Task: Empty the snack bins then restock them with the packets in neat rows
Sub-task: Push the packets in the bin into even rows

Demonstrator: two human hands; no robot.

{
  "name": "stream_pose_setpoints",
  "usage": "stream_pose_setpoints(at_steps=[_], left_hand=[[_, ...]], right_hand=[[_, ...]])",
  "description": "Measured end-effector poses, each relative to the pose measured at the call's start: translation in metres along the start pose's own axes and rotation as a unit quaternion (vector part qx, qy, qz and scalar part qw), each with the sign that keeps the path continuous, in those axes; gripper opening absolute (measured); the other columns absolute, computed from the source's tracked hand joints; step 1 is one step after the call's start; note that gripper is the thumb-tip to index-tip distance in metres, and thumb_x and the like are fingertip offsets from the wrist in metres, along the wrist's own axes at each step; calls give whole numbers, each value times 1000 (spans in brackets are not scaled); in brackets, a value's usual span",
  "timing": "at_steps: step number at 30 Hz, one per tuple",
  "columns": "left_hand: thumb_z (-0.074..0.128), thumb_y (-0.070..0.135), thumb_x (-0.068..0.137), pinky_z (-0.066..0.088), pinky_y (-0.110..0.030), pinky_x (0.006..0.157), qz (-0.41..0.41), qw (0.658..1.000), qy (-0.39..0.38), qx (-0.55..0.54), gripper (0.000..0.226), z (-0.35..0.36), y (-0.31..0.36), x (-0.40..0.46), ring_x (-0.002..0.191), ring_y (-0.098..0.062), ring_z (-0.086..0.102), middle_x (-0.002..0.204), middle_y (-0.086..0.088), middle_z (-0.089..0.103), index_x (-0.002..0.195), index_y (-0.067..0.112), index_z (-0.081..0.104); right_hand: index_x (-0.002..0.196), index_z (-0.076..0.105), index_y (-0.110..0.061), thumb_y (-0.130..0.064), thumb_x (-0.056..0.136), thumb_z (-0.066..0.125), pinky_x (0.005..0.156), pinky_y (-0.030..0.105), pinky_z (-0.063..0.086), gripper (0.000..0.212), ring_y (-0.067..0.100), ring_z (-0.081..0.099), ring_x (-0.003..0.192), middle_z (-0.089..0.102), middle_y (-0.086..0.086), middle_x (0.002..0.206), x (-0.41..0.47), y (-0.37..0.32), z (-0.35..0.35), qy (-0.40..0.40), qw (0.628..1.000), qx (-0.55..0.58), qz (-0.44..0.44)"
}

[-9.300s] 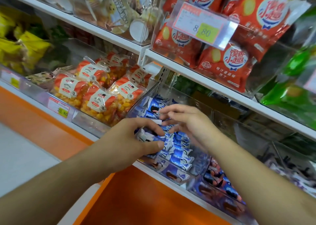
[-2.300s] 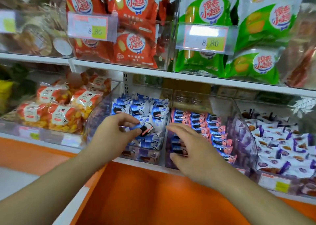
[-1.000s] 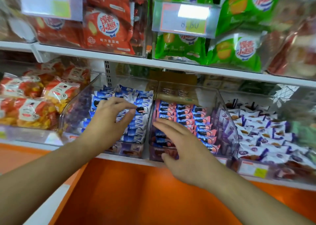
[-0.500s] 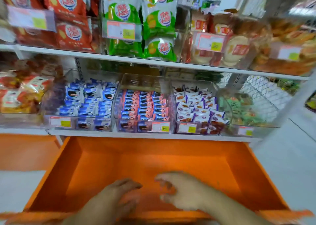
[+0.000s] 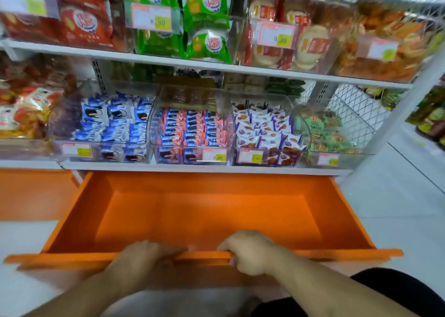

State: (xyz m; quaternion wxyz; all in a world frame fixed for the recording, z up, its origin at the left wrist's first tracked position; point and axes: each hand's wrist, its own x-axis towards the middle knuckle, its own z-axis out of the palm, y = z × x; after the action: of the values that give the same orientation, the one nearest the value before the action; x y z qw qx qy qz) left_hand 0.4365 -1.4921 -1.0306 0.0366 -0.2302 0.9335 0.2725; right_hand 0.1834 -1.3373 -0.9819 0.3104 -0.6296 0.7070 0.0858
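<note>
Clear snack bins stand side by side on the lower shelf. One bin [image 5: 72, 133] holds blue packets [image 5: 113, 121] in rows. The bin to its right [image 5: 226, 114] holds pink and blue packets [image 5: 192, 129], and a third holds purple and white packets [image 5: 262, 129]. Below the shelf an orange drawer [image 5: 207, 210] stands pulled out, with nothing in it. Both hands are at the drawer's front edge. My left hand [image 5: 144, 261] lies over the edge, blurred. My right hand [image 5: 250, 251] curls its fingers over the edge and grips it.
A bin of green packets [image 5: 327, 133] stands at the shelf's right end, and red and yellow bags [image 5: 26, 114] sit at the left. The upper shelf [image 5: 207, 64] carries red, green and orange bags behind price tags. White floor lies on both sides of the drawer.
My hands left the blue packet bin and dropped to the drawer's front edge. The view pulled back from the shelf, showing the whole open drawer.
</note>
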Motion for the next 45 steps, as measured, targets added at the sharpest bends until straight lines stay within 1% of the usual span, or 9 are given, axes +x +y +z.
stream_pose_setpoints(at_steps=[2,10,15,18,24,28,32,37,45], left_hand=[[51,51,100,48,-25,103,-1,999,7,37,48,3,-9,12,127,-3,60,143,25,60,133,81,34],[55,31,107,50,-36,107,-21,995,80,49,47,-8,-32,79,124,-11,62,139,17,63,147,53,47],[62,28,103,50,-38,94,-11,986,150,69,43,-17,-46,116,112,-19,66,123,12,72,143,42,59],[61,31,101,51,-42,98,-12,982,171,79,43,-17,-56,126,112,-23,66,126,7,71,143,38,60],[75,15,88,44,-50,111,15,972,220,80,58,-14,-45,120,134,-30,52,146,-3,58,144,26,60],[74,18,92,52,-45,104,20,976,212,48,53,-5,-33,108,128,-25,54,143,3,56,141,30,61],[63,40,99,42,-44,118,-48,988,145,30,62,3,-36,104,147,-22,39,161,9,36,155,44,37],[42,73,96,4,-62,126,-180,976,65,108,88,12,-49,110,160,-31,-12,173,2,-5,160,48,-12],[44,75,93,12,-68,124,-202,968,63,131,90,13,-53,127,159,-31,-16,172,1,-10,158,50,-13]], right_hand=[[116,65,-28,-9,92,53,81,40,52,32,27,62,99,69,0,101,5,3,-2,20,1000,-9,8],[106,55,-37,-24,102,51,69,37,49,14,23,61,93,64,-7,92,57,39,-23,127,991,-30,42],[140,58,-44,-21,104,50,98,38,49,43,29,61,124,68,-4,130,89,52,-32,200,975,-54,85],[148,52,-47,-21,104,53,99,36,40,50,29,55,126,65,-6,132,107,59,-31,237,963,-84,102],[140,60,-34,-37,105,57,94,41,39,35,31,48,122,55,3,134,122,63,-35,308,928,-81,194],[131,54,-16,-44,99,66,91,44,48,45,34,56,116,58,11,124,114,60,-32,364,896,-7,253],[116,56,-24,-49,99,58,76,37,48,30,31,59,108,58,3,111,99,61,-12,354,895,108,249],[155,35,-43,-57,98,52,122,50,34,62,34,26,153,30,10,161,94,68,14,266,916,129,273],[162,-4,-54,-68,96,54,130,48,1,89,31,-18,161,-23,6,173,104,86,14,192,934,137,269]])
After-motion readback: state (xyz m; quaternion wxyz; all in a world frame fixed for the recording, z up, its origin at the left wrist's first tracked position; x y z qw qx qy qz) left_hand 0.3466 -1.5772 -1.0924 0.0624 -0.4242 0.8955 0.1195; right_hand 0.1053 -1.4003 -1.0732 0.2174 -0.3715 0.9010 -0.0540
